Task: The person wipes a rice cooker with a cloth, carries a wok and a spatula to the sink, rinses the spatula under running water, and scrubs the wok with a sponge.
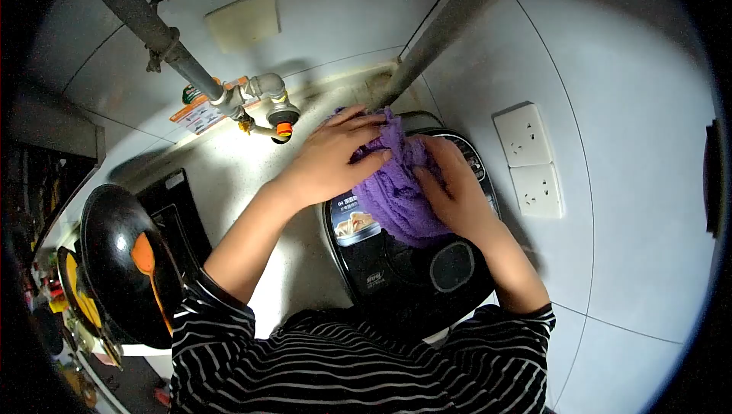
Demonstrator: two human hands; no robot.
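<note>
Watching remotely, I'm seeing black wok [114,223] leaning at far left, orange spatula [142,254] resting against it, probably sparing counter [305,254] from contact. Left hand [328,158] is gripping purple cloth [400,197], fingers spreading across top, thumb pressing near side. Cloth is lying bunched on black appliance [366,273], between both hands. Right hand [461,185] is holding other side, thumb and fingers closing round folds, presumably stopping cloth slipping. Appliance is standing near wall sockets [526,136], likely for short cable reach.

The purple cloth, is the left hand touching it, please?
Touching; the head view shows the left hand with its fingers spread over the purple cloth.
</note>
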